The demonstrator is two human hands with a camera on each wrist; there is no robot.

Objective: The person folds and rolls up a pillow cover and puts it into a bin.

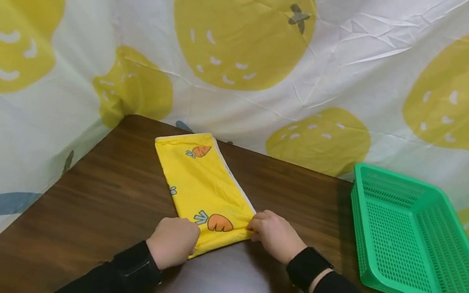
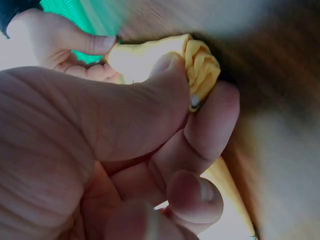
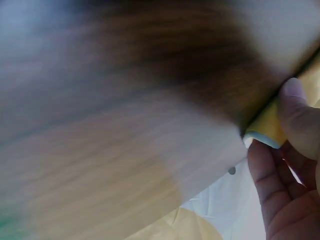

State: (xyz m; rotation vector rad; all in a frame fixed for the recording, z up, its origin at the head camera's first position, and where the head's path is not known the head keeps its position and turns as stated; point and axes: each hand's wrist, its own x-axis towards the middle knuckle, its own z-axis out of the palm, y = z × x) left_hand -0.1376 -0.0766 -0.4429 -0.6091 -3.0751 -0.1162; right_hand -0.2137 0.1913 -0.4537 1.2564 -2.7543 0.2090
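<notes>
A yellow cloth (image 1: 204, 183) with a carrot print and a pale edge lies lengthwise on the dark wooden table (image 1: 114, 188). Its near end is gathered into a narrow roll. My left hand (image 1: 174, 241) pinches the left end of that roll between thumb and forefinger; layered folds of the cloth (image 2: 202, 67) show there in the left wrist view. At the opposite end my right hand (image 1: 276, 235) grips the cloth's near right corner. In the right wrist view, thumb and fingers of the right hand (image 3: 295, 165) hold the cloth (image 3: 267, 125) by its pale-edged side.
A green plastic basket (image 1: 359, 242) with perforated walls stands to the right on the table. White fabric printed with large yellow fruit (image 1: 242, 22) hangs behind the table and along its left side.
</notes>
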